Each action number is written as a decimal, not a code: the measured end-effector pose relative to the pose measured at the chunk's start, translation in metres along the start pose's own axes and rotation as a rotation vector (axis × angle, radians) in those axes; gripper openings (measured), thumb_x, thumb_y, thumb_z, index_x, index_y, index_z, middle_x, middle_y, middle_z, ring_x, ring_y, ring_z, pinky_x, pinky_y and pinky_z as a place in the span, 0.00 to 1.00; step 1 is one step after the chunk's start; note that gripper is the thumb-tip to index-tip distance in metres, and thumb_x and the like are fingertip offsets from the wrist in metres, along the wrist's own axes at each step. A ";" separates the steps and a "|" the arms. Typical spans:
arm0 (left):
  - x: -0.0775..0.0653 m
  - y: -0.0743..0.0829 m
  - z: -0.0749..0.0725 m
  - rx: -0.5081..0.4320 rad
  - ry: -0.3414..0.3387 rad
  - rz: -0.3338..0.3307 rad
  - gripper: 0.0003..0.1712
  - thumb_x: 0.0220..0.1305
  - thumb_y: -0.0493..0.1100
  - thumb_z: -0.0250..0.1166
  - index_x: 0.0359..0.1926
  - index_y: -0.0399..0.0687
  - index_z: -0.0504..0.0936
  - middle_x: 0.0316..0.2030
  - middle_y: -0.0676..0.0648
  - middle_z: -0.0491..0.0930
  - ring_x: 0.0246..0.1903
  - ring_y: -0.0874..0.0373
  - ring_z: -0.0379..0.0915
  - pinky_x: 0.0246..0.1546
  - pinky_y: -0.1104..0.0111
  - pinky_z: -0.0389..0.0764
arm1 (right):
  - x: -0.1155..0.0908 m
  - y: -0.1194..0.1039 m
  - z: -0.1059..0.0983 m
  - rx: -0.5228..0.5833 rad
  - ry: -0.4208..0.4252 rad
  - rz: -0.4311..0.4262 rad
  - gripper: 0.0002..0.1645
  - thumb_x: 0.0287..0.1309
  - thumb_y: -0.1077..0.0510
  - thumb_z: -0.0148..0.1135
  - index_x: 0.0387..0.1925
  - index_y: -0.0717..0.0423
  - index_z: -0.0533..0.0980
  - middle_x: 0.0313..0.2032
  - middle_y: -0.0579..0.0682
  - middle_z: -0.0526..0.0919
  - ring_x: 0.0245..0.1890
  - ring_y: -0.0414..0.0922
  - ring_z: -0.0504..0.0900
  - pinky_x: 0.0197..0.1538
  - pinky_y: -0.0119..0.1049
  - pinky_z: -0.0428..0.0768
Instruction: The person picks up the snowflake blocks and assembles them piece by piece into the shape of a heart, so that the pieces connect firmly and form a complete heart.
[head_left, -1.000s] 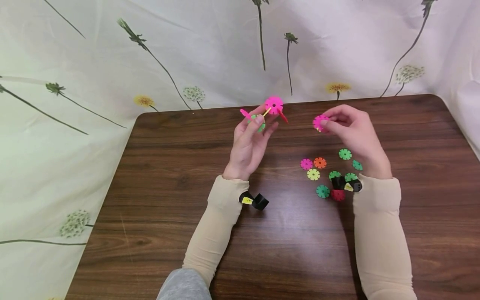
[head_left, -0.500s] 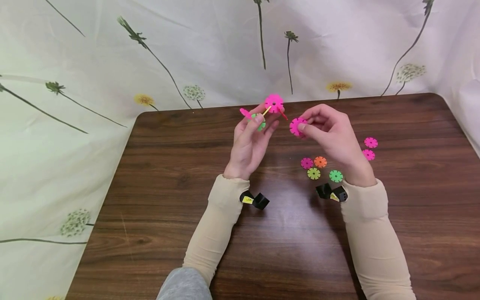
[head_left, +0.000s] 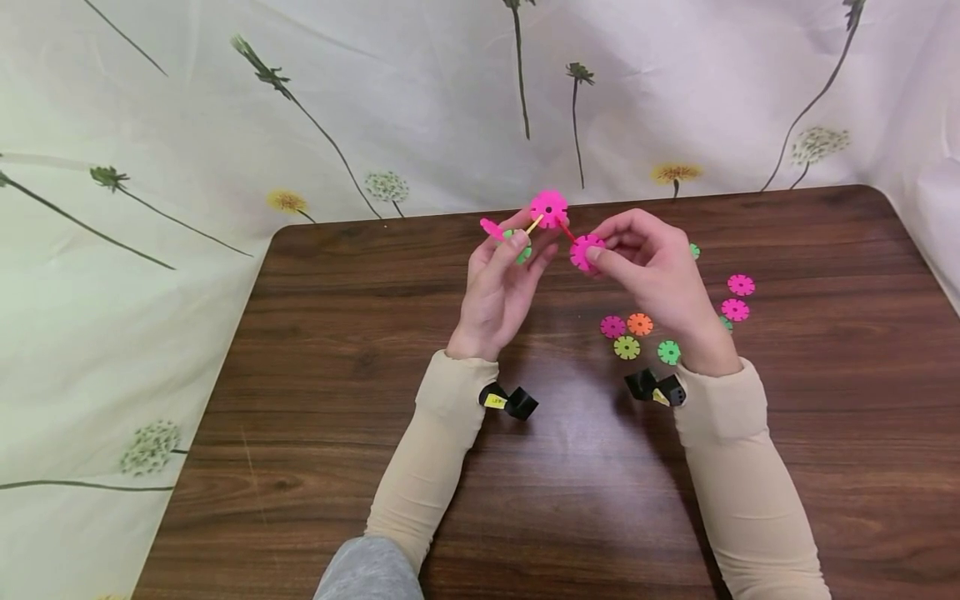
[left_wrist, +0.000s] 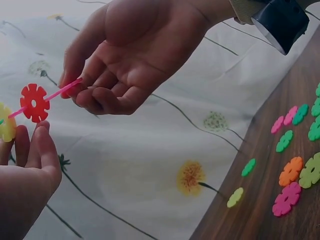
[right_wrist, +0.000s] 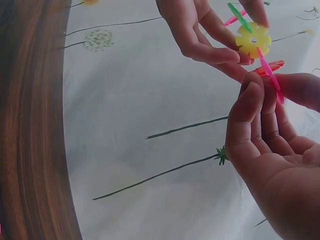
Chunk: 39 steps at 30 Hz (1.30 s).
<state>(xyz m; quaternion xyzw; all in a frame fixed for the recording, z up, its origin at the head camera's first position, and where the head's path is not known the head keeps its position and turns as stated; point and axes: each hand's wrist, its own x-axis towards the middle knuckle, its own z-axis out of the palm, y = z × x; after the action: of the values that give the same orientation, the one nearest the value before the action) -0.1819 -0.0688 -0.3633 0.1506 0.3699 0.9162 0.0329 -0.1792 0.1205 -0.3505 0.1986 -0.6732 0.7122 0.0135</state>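
Observation:
Between thumb and fingers my left hand [head_left: 495, 300] holds a small chain of notched plastic discs. A pink disc [head_left: 491, 228] seen edge-on, a green disc [head_left: 522, 252], a thin yellow disc [head_left: 533, 223], an upper pink disc [head_left: 549, 209] and a red disc [left_wrist: 34, 103] make up the chain. My right hand [head_left: 660, 279] pinches another pink disc [head_left: 583, 253]. In the left wrist view, this pink disc's edge meets the red disc; how deep the slots engage is unclear. The right wrist view shows the yellow disc [right_wrist: 253, 40] between both hands' fingertips.
On the brown table [head_left: 315, 417] lie loose discs: magenta [head_left: 612, 327], orange [head_left: 640, 324], yellow-green [head_left: 627, 347], green [head_left: 669, 352] and two pinks, one a pink disc [head_left: 741, 285] farther right. The right forearm hides some. A flower-printed cloth [head_left: 450, 108] hangs behind the table.
My right hand has moved left with its pink disc until it meets the red disc. The left hand and its chain have stayed nearly still. More loose discs show at the right.

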 end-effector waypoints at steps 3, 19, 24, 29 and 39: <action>0.000 0.001 0.001 -0.006 0.009 -0.003 0.20 0.53 0.46 0.74 0.47 0.47 0.82 0.47 0.48 0.83 0.50 0.55 0.79 0.54 0.68 0.77 | 0.000 0.000 0.001 0.003 0.006 -0.001 0.07 0.58 0.65 0.64 0.39 0.62 0.76 0.30 0.49 0.84 0.29 0.42 0.84 0.39 0.33 0.85; -0.001 0.002 0.002 0.005 0.023 0.005 0.16 0.65 0.33 0.51 0.46 0.46 0.83 0.46 0.48 0.83 0.48 0.57 0.81 0.53 0.70 0.79 | 0.000 -0.001 0.001 0.044 0.011 -0.022 0.07 0.58 0.66 0.64 0.39 0.61 0.76 0.29 0.50 0.84 0.28 0.42 0.84 0.39 0.33 0.85; 0.000 0.000 0.000 -0.001 0.004 0.011 0.13 0.65 0.34 0.56 0.47 0.46 0.83 0.47 0.48 0.82 0.49 0.57 0.80 0.54 0.69 0.78 | 0.001 0.001 0.003 0.008 0.020 -0.033 0.07 0.59 0.65 0.64 0.40 0.62 0.76 0.29 0.49 0.84 0.28 0.42 0.85 0.38 0.32 0.85; 0.000 0.000 0.000 0.007 0.010 0.021 0.12 0.61 0.40 0.67 0.47 0.46 0.83 0.47 0.48 0.82 0.49 0.57 0.79 0.54 0.69 0.77 | 0.001 0.000 0.006 -0.025 0.040 -0.032 0.08 0.59 0.64 0.64 0.40 0.62 0.77 0.29 0.48 0.84 0.29 0.42 0.85 0.38 0.32 0.85; -0.001 0.003 0.002 0.096 0.038 0.027 0.18 0.65 0.30 0.50 0.43 0.48 0.84 0.45 0.50 0.81 0.45 0.60 0.80 0.52 0.71 0.79 | -0.002 -0.004 0.011 -0.053 0.100 -0.029 0.06 0.57 0.64 0.66 0.37 0.61 0.79 0.27 0.47 0.85 0.27 0.43 0.85 0.35 0.33 0.85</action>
<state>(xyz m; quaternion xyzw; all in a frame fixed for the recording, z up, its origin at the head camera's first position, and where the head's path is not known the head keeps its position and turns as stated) -0.1799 -0.0697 -0.3606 0.1395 0.4118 0.9005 0.0060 -0.1737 0.1104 -0.3471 0.1722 -0.6873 0.7028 0.0627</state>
